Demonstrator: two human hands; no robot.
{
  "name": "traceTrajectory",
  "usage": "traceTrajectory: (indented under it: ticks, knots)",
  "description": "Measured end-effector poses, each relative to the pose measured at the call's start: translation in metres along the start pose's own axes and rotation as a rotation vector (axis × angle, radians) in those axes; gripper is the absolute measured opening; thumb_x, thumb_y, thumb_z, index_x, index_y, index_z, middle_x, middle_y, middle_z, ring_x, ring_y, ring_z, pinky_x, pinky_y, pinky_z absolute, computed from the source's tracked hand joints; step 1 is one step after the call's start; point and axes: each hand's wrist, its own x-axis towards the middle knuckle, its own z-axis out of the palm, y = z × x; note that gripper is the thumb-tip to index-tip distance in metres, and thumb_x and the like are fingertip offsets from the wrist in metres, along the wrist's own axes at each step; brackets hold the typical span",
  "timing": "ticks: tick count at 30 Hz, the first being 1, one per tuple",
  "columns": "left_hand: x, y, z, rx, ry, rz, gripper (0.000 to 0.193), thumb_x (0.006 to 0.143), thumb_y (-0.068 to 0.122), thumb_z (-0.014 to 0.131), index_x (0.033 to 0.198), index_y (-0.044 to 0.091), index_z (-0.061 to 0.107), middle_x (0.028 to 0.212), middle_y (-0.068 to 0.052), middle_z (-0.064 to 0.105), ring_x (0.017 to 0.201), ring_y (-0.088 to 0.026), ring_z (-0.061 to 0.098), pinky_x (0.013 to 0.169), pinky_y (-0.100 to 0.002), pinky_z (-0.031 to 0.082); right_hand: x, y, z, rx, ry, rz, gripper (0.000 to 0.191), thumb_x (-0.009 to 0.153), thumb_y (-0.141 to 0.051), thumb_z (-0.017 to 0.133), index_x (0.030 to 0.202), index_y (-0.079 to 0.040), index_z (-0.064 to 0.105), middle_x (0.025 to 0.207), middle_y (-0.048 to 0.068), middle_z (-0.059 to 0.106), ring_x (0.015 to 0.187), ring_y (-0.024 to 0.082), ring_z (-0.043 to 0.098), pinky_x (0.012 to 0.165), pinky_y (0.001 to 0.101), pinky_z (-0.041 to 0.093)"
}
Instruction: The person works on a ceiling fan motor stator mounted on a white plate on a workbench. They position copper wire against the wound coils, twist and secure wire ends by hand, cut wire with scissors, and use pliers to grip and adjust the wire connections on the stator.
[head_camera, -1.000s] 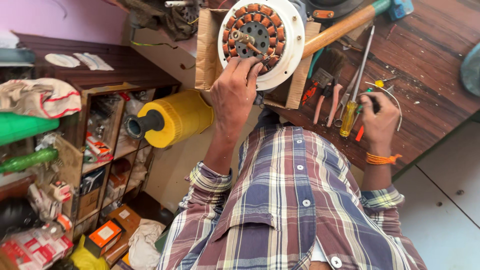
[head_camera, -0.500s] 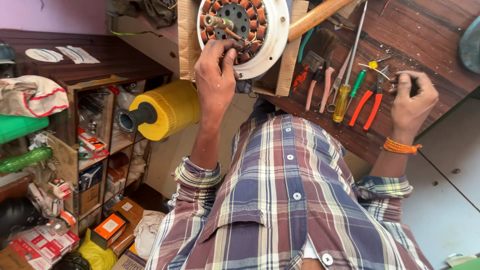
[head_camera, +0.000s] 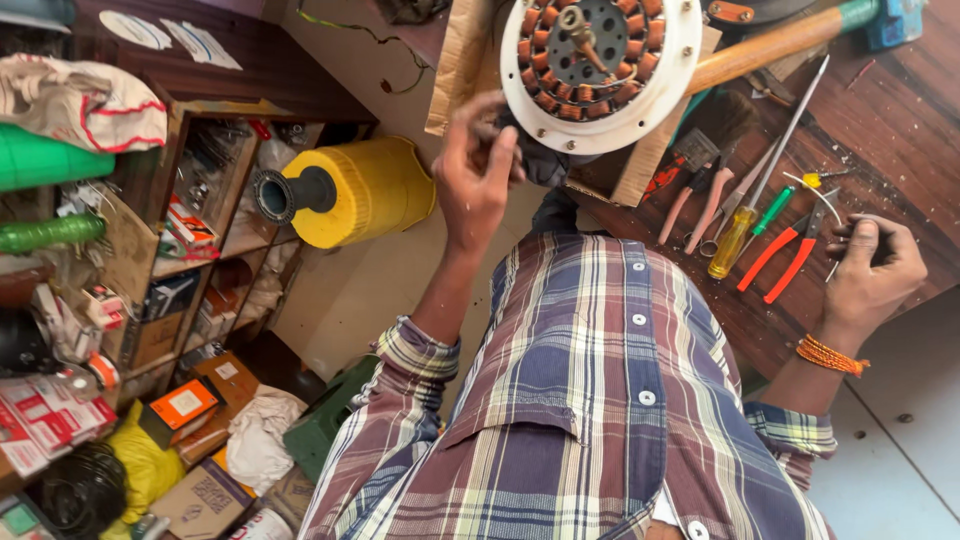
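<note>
The round white motor stator (head_camera: 600, 75) with its ring of copper windings sits on a piece of cardboard (head_camera: 462, 70) at the edge of the wooden table (head_camera: 900, 130). The person's left hand (head_camera: 478, 175) is at the stator's lower rim, fingers curled and pinching something dark there; I can't tell quite what it is. Off to the stator's right, the right hand (head_camera: 872, 268) rests on the table, clenched round a small dark item too hidden to name. Between that hand and the stator lie red-handled pliers (head_camera: 780, 258), a yellow-handled screwdriver (head_camera: 735, 240) and pink-handled cutters (head_camera: 695, 205). A wooden hammer handle (head_camera: 770, 45) lies just beside the stator's upper right. A yellow spool (head_camera: 350, 192) sits left of it, below the table.
</note>
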Motion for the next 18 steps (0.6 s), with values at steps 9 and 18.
traceTrajectory:
  ticks: [9, 18]
  knots:
    - [0.007, -0.038, -0.003, 0.017, 0.055, -0.047, 0.010, 0.104, 0.008, 0.072, 0.111, 0.001, 0.070, 0.094, -0.002, 0.073, 0.077, -0.010, 0.071, 0.064, -0.024, 0.057, 0.007, -0.011, -0.002, -0.357, 0.024, -0.014, 0.015, 0.110, -0.012, 0.066, 0.107, 0.000, 0.074, 0.096, 0.012, 0.075, 0.086, 0.015, 0.071, 0.077, 0.0316, 0.055]
    - [-0.034, -0.120, -0.040, -0.685, 0.253, -0.482, 0.013, 0.102, 0.019, 0.069, 0.108, 0.010, 0.062, 0.079, 0.000, 0.057, 0.062, -0.010, 0.052, 0.054, -0.026, 0.043, -0.003, -0.020, 0.050, -0.300, -0.155, 0.030, 0.014, 0.106, -0.011, 0.066, 0.104, 0.002, 0.070, 0.086, 0.012, 0.069, 0.076, 0.019, 0.067, 0.070, 0.0328, 0.052]
